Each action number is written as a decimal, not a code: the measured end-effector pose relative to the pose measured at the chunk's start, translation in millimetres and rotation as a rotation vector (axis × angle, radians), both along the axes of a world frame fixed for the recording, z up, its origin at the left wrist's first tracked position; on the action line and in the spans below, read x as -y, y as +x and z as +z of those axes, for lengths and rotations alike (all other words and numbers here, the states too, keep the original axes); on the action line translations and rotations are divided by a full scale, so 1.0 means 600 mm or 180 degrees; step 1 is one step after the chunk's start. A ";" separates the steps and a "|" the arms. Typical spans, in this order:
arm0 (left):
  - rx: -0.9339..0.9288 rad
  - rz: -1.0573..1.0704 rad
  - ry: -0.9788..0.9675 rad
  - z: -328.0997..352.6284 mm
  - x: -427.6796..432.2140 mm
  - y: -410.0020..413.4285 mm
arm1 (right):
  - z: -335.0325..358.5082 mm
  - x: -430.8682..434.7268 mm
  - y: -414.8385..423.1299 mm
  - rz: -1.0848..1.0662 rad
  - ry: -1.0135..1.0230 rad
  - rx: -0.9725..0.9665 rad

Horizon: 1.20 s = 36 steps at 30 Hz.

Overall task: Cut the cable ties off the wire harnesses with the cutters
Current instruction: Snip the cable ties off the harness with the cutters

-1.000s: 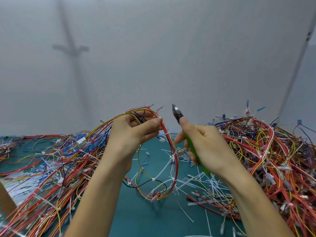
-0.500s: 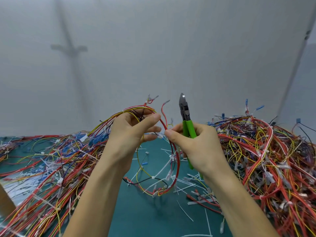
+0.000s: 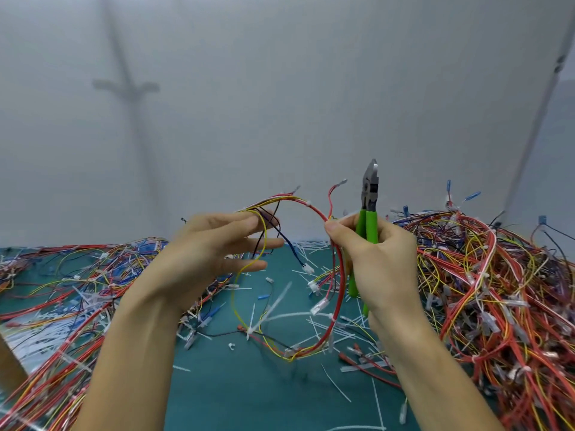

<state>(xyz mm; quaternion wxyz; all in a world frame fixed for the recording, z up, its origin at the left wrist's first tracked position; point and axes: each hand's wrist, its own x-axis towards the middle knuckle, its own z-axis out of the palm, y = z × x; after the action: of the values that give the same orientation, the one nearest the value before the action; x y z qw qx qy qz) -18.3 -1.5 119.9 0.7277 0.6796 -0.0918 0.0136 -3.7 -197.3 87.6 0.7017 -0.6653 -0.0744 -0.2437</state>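
Well, on my far left a tangled heap of red, yellow and blue wires [image 3: 71, 284] sprawls across the teal worktop [image 3: 233, 396]. My left hand [image 3: 199, 262] is raised above its edge, the fingers [image 3: 261, 244] straight and slightly spread. The top of a looped harness of red, yellow and black wires [image 3: 311, 348] is draped over the forefinger. That hand is blurred, so I cannot tell where my thumb sits.

The loop hangs between my hands, its bottom low over the worktop among loose white cut cable ties [image 3: 336, 383]. Whether it touches, I cannot tell. A small white cable tie [image 3: 309, 203] is bound round the loop's upper arc.

My right hand [image 3: 382, 262] curls round the green-handled cutters [image 3: 369, 194], held upright with the steel jaws closed, while its thumb and forefinger pinch the loop's red wires. Further right lies a taller heap of mostly red wires [image 3: 485, 275].
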 end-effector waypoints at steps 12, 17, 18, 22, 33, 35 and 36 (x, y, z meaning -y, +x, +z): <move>0.0532 0.0458 0.1061 -0.009 0.060 0.002 | -0.007 -0.006 0.000 -0.0009 -0.0289 0.0103; 0.0272 0.0103 0.0511 -0.026 0.095 0.007 | -0.005 -0.010 -0.005 -0.0029 -0.0472 0.0278; 0.0241 0.0117 0.0299 -0.027 0.097 0.009 | -0.005 -0.010 -0.006 -0.0053 -0.0541 0.0309; 0.0206 0.0129 -0.0201 -0.027 0.092 0.010 | 0.001 -0.010 -0.011 0.0098 -0.0707 0.0203; 0.0619 0.0585 0.0122 -0.027 0.091 0.015 | 0.023 0.010 -0.028 0.0101 -0.2425 -0.0056; 0.0659 0.0670 0.0151 -0.028 0.091 0.015 | 0.021 0.011 -0.027 0.0063 -0.2565 -0.0025; 0.0677 0.0719 0.0149 -0.028 0.090 0.015 | 0.020 0.011 -0.025 0.0035 -0.2641 -0.0007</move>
<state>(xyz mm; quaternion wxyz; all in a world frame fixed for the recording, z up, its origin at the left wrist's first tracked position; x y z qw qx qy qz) -9.1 -55.5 103.3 0.6917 0.6971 -0.0916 0.1651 -18.9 -203.9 99.4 0.3754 -0.8916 -0.1691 -0.1886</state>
